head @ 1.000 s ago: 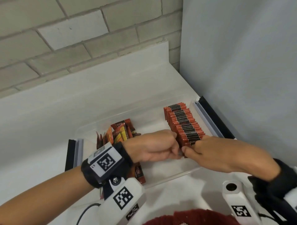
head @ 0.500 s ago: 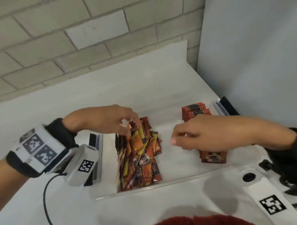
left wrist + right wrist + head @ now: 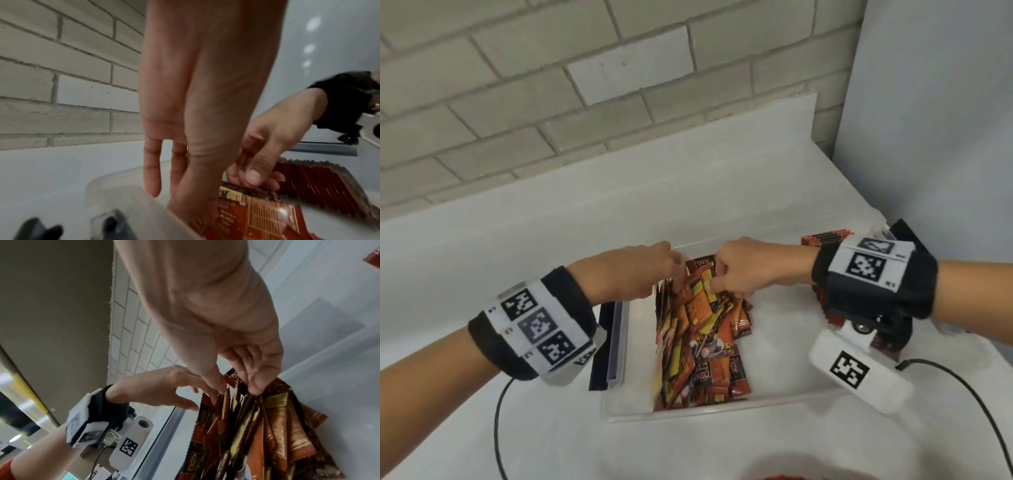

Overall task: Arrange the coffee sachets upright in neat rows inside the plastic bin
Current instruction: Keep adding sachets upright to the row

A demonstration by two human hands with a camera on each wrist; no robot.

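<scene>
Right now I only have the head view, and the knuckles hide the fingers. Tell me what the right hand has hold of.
Observer: In the right wrist view, the right hand pinches the top edges of several loose sachets between thumb and fingers.
Operator: Now report the left hand's fingers.
Observer: In the left wrist view, the left hand has its fingers straight, pointing down into the bin. I see nothing gripped.

Both hands reach toward twelve o'clock, side by side: left hand (image 3: pixel 633 270) fingers straight, right hand (image 3: pixel 753 270) fingers pinched.
</scene>
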